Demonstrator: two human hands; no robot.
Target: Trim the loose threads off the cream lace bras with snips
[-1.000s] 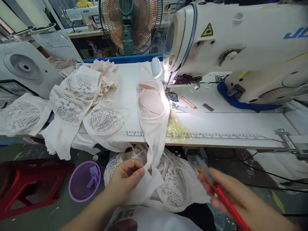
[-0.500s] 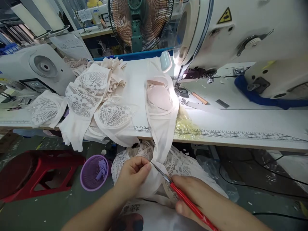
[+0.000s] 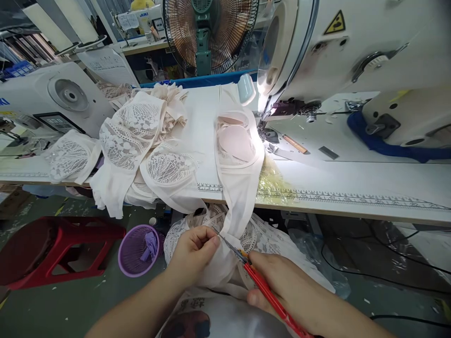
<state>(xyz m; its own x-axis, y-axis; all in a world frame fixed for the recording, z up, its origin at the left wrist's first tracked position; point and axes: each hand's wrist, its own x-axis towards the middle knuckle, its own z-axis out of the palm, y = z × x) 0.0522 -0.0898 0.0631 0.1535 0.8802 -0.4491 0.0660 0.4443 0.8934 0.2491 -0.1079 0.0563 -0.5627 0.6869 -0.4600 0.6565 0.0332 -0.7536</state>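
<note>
"Our left hand [image 3: 195,253], lower centre?"
"Clamped by thumb and finger on a cream fabric bra [image 3: 241,188], draped mid-frame off a long white table [image 3: 352,180]."
"And our right hand [image 3: 292,291], right of that?"
"We have it wrapped round a red-handled, metal-tipped tool [image 3: 262,285], its point beside the left."

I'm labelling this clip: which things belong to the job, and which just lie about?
In the job:
white fabric bra, pinched by the left hand
red-handled metal tool, in the right hand

Seemingly just lying about:
round purple plastic basket
red plastic stool
slim orange-handled tool
</note>
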